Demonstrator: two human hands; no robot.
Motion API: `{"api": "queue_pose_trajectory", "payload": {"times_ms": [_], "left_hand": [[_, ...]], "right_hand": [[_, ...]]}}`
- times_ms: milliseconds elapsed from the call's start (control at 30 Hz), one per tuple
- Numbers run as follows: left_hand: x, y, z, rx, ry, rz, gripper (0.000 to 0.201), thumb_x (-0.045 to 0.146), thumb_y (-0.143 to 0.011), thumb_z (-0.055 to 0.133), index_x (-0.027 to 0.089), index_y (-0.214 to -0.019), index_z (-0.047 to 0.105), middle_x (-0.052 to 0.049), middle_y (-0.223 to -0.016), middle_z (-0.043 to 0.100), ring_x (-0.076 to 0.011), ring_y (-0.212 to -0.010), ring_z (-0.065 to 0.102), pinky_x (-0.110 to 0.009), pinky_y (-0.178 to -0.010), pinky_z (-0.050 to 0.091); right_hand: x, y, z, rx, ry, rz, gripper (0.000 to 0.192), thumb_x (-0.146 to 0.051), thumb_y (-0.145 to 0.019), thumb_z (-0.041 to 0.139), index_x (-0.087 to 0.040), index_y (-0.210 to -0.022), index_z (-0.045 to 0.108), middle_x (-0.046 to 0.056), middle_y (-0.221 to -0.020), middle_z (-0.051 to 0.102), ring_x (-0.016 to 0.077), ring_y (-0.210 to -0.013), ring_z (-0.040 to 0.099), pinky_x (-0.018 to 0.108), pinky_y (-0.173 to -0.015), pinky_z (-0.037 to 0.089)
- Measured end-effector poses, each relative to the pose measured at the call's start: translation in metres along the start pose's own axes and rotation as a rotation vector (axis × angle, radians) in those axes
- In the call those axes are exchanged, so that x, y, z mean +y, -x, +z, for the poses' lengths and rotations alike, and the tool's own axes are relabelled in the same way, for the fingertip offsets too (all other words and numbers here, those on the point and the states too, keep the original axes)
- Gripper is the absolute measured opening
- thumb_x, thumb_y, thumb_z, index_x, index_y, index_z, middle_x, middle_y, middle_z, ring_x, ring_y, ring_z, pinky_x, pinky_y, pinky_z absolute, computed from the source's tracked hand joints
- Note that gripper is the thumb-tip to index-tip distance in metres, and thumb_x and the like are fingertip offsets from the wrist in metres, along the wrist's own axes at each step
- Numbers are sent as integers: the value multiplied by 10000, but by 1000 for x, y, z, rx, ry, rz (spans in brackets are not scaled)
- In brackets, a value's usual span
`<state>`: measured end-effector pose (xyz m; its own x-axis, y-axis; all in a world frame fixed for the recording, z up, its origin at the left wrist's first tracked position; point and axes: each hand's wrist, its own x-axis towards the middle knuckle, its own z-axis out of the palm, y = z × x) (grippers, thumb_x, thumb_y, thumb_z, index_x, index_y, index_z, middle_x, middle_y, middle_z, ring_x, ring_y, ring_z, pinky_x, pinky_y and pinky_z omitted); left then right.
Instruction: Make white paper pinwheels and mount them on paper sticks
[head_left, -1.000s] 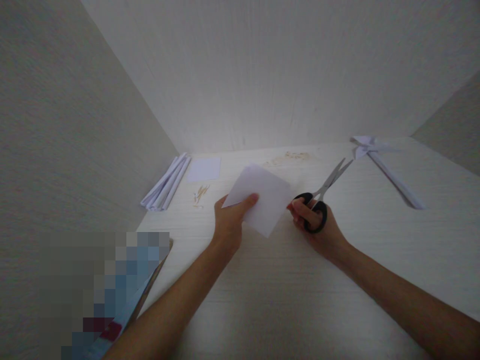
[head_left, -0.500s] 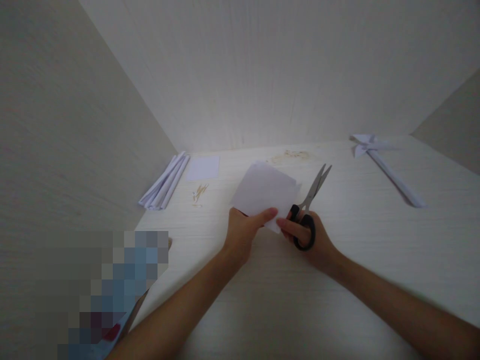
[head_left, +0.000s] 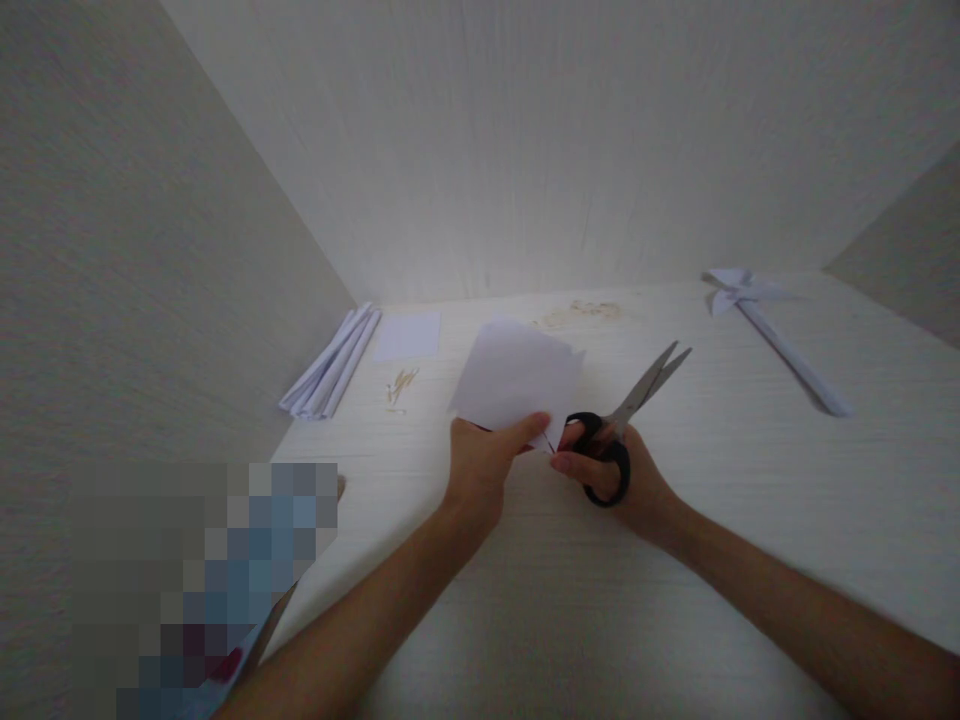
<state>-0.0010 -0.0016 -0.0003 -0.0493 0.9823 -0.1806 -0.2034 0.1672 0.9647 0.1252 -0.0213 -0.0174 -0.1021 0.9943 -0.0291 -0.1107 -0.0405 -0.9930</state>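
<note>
My left hand (head_left: 484,460) grips the near edge of a white paper sheet (head_left: 517,370), thumb on top and fingers hidden beneath. A slit shows in the paper close to that thumb. In my right hand (head_left: 630,475) is a pair of scissors (head_left: 609,430) with black handles, my fingers through the loops. Its blades are slightly parted and point away to the upper right, clear of the paper. The thumb and fingertips of my right hand are at the sheet's near right corner.
Rolled paper tubes (head_left: 330,365) lie by the left wall, beside a small square paper (head_left: 407,336) and several cotton swabs (head_left: 403,382). Small brownish bits (head_left: 592,312) lie near the back wall. A paper pinwheel (head_left: 780,345) on a rolled stick rests at right. A pixelated area covers the lower left.
The paper has shifted slightly left and its corner slit now shows. The scissors have tilted further to the right in my right hand.
</note>
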Motion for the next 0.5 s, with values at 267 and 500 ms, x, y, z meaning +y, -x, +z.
{"api": "queue_pose_trajectory", "payload": {"times_ms": [267, 500], "left_hand": [[3, 3, 2, 15, -61, 37, 332, 238, -498, 731, 109, -796, 660, -70, -784, 666, -184, -702, 606, -310, -641, 506], [7, 7, 5, 7, -80, 37, 261, 219, -501, 724, 112, -730, 658, -57, -763, 668, -172, -688, 604, -284, -626, 504]], "right_hand": [[0, 1, 1, 77, 34, 60, 275, -338, -519, 711, -164, -542, 500, -69, -437, 401, 56, -409, 332, 206, -392, 273], [-1, 2, 3, 102, 121, 58, 278, -362, -611, 639, -170, -498, 473, -55, -418, 423, 60, -391, 349, 203, -379, 276]]}}
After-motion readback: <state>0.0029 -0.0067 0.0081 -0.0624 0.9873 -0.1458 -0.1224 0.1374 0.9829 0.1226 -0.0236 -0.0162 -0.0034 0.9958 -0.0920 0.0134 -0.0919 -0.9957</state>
